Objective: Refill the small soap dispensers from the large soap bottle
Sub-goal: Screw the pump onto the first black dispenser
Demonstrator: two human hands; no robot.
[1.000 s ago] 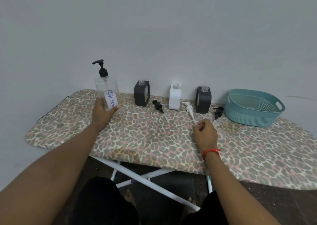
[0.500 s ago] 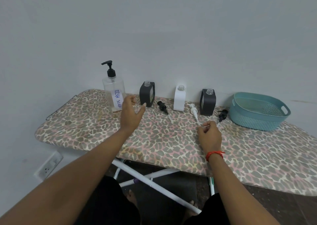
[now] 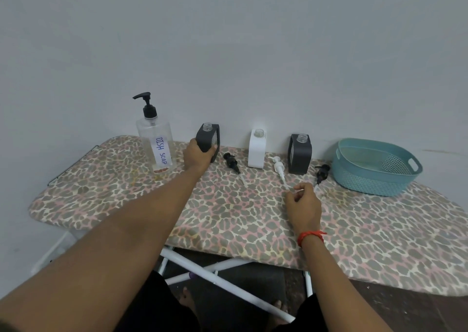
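- My left hand (image 3: 198,155) grips the dark grey square plastic dispenser (image 3: 211,136), which stands uncapped on the leopard-print ironing board (image 3: 228,217).
- The large clear plastic soap bottle (image 3: 155,144) with its black pump stands upright, just left of that hand.
- My right hand (image 3: 304,205) pinches the thin tube of the white plastic pump head (image 3: 278,165), which lies just beyond its fingers.

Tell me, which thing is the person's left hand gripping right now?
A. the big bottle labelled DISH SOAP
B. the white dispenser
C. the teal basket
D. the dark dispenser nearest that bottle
D: the left hand grips the dark dispenser beside the large soap bottle, which stands free of both hands, while the right hand pinches the tube of the white pump.
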